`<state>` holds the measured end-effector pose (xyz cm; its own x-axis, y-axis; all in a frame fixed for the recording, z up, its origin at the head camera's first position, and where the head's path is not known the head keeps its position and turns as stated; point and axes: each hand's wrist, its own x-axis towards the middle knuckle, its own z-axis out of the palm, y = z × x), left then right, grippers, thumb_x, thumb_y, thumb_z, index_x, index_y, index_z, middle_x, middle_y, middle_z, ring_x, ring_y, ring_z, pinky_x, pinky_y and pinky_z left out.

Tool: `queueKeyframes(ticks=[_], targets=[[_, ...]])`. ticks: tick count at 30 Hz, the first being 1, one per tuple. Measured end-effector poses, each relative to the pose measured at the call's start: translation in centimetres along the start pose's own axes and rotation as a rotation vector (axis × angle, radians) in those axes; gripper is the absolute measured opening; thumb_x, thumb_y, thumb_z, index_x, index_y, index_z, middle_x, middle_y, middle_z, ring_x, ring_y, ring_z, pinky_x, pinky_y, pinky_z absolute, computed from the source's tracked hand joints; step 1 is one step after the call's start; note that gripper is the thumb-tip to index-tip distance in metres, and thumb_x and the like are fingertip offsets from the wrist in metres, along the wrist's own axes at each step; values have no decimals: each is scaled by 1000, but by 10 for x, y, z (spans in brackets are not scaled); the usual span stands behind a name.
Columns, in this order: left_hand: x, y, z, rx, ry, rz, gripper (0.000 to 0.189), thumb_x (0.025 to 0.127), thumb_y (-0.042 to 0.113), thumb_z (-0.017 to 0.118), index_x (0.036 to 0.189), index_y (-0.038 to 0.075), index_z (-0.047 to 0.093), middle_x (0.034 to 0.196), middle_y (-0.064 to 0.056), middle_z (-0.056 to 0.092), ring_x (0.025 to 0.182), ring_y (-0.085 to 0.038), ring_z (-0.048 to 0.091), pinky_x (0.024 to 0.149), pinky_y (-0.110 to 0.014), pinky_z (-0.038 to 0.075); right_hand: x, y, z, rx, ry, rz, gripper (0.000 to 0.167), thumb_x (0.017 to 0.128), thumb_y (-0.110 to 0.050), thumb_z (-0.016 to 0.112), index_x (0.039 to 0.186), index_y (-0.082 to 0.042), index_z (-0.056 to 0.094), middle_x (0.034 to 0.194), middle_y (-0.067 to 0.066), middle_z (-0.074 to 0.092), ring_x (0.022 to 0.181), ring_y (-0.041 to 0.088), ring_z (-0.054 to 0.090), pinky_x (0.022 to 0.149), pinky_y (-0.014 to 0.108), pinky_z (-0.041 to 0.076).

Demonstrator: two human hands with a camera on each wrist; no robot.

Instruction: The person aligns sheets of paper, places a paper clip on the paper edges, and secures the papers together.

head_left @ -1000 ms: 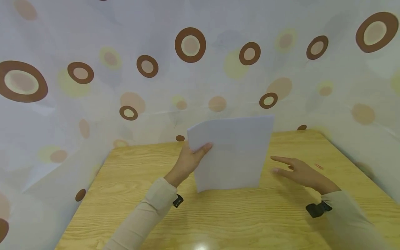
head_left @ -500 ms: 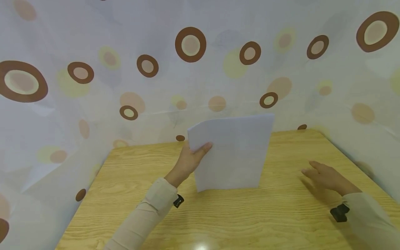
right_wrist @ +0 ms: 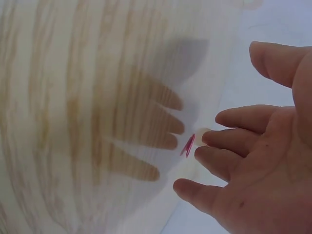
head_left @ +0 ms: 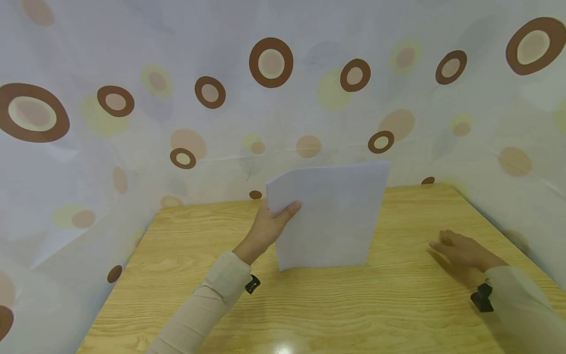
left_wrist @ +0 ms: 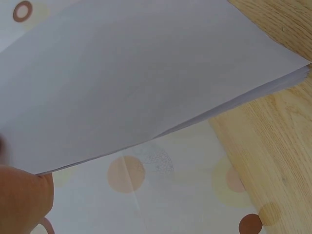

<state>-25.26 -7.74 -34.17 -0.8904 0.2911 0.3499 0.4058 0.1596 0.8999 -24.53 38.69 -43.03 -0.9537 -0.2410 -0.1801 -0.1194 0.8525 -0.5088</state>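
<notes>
My left hand (head_left: 265,226) grips a stack of white paper (head_left: 331,216) by its left edge, thumb across the front face. The stack stands nearly upright over the table, its top left corner bent. In the left wrist view, several sheet edges show along the side of the paper (left_wrist: 146,73), and part of the hand (left_wrist: 24,200) shows at the lower left. Off to the right, my right hand (head_left: 464,250) hovers low over the wood, holding nothing. The right wrist view has its fingers loosely spread near a small pink, narrow looped piece (right_wrist: 188,145), like a paper clip, on the table.
The light wood table (head_left: 199,305) is bordered at the back and sides by a white sheet (head_left: 305,113) patterned with brown rings and pale dots. Black straps with small devices (head_left: 482,297) sit at both wrists.
My right hand has moved right and slightly down, away from the paper, and now covers the spot where the small reddish piece showed. The left hand and paper have stayed nearly still.
</notes>
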Motion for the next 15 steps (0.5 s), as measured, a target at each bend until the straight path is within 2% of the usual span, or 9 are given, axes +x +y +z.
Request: queueKeyframes(ticks=[4,7,11,13,14,15], targets=[[0,-1,-1,14,3,-9,41,95,30,61,130,13,49,120,-7,58,107,-22,57,88,-41,48,3,4,3,-30,-1,-19,78,104,-41,36,134,29,17,132,52,27,117,67,31,89,70,36],[-1,-2,-1,17,0,-12,41,95,31,61,130,14,48,120,-7,58,107,-22,57,88,-41,48,4,6,3,-29,9,-22,78,104,-40,36,134,29,18,133,52,25,117,68,30,90,71,34],[0,-3,-1,15,-1,-11,41,95,30,61,131,14,48,121,-7,58,108,-23,58,89,-42,48,5,8,3,16,13,-12,80,103,-41,37,136,28,13,136,53,16,120,69,21,93,74,25],[0,-3,0,14,1,-13,41,95,29,61,131,13,49,121,-8,58,109,-23,58,89,-42,48,5,9,3,13,9,-13,80,104,-41,36,136,28,11,136,53,16,119,70,21,92,75,26],[0,-3,0,12,1,-13,41,95,29,61,131,13,49,121,-8,59,108,-23,58,89,-42,48,5,10,2,10,5,-18,79,104,-40,35,136,28,11,135,54,16,119,70,22,92,74,27],[0,-2,0,10,0,-12,40,95,28,61,131,13,49,120,-8,59,108,-23,58,89,-42,48,6,11,3,14,6,-24,74,104,-39,36,135,26,19,131,53,27,112,69,33,88,71,35]])
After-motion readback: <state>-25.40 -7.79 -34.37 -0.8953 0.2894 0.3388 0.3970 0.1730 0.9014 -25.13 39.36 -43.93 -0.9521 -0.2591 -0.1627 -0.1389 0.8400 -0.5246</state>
